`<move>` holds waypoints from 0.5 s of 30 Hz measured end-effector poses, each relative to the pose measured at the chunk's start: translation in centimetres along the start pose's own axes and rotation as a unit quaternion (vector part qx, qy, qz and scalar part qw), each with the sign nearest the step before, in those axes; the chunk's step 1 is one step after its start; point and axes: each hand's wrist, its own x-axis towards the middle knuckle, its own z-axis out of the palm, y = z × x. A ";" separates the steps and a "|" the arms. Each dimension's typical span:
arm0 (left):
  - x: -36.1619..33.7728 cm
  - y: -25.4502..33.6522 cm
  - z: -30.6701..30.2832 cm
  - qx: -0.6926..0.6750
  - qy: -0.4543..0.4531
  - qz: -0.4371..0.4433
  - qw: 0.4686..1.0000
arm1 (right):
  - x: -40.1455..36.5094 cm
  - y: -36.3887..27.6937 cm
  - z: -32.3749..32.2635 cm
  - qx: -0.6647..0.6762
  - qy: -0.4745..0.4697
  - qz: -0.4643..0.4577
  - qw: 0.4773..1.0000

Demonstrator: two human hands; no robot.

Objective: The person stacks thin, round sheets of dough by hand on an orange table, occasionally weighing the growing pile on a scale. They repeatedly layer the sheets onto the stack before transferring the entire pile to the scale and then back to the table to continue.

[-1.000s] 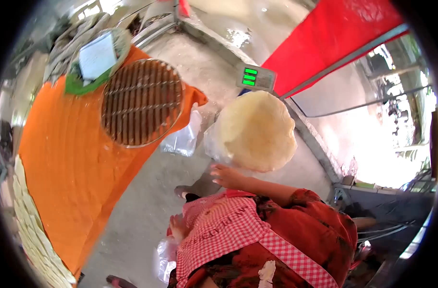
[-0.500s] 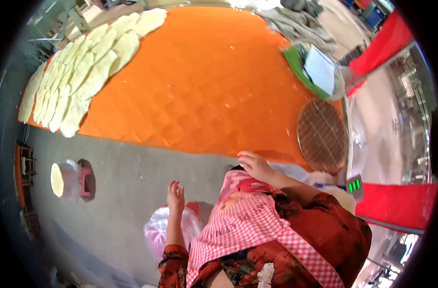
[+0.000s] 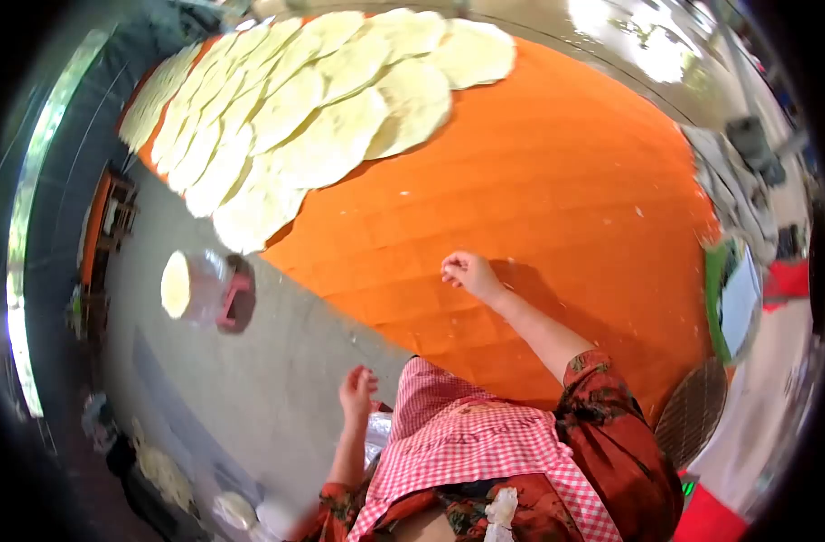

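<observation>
Over the orange cloth my right hand hangs with its fingers curled together; whether anything is in them is too small to make out. My left hand is over the grey floor, left of my checked apron, its fingers loosely bent and apart, holding nothing. Rows of thin, pale round flatbreads overlap on the far left part of the cloth. On the floor at the left, a stack of pale rounds in clear plastic lies beside a small pink stool.
At the right edge are a round woven rack, a green-edged bag with a white sheet and a grey cloth. A wooden bench stands at the far left.
My view has turned left, so the flatbreads and stool appear farther right. My right hand has moved out over the orange cloth and its fingers have curled in.
</observation>
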 end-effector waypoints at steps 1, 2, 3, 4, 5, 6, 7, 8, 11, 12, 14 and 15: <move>2.3 3.5 -0.2 -0.059 0.039 -0.030 0.997 | 2.2 -1.1 0.7 0.031 -0.018 0.026 0.999; 4.9 7.0 -1.2 -0.115 0.072 -0.057 0.989 | 4.2 -2.0 1.6 0.063 -0.029 0.050 0.996; 9.7 6.8 -4.1 -0.198 0.041 -0.028 0.979 | 5.9 -2.6 2.5 0.084 -0.051 0.065 0.993; 14.5 6.5 -7.1 -0.279 0.007 0.001 0.960 | 7.5 -2.9 3.5 0.104 -0.069 0.080 0.989; 18.0 8.7 -8.4 -0.320 0.048 -0.033 0.946 | 9.0 -3.3 4.5 0.124 -0.084 0.094 0.984; 21.3 11.2 -9.3 -0.359 0.087 -0.066 0.927 | 10.3 -3.9 5.7 0.122 -0.076 0.090 0.985; 24.3 13.1 -10.3 -0.336 0.119 -0.054 0.933 | 11.6 -4.5 7.3 0.119 -0.067 0.087 0.987; 27.3 14.9 -11.2 -0.312 0.148 -0.043 0.937 | 13.2 -4.8 8.7 0.117 -0.054 0.083 0.988; 33.2 19.7 -10.6 0.217 0.256 0.283 0.898 | 20.5 -4.4 10.7 0.142 0.161 0.008 0.977; 33.8 21.8 -10.4 0.344 0.167 0.434 0.816 | 22.7 -4.8 11.0 0.189 0.194 0.009 0.962; 34.2 24.4 -9.0 0.521 0.037 0.410 0.748 | 27.1 -5.9 12.4 0.285 0.247 0.015 0.926; 35.1 25.2 -8.7 0.568 -0.008 0.410 0.713 | 28.9 -7.0 13.7 0.291 0.253 0.052 0.921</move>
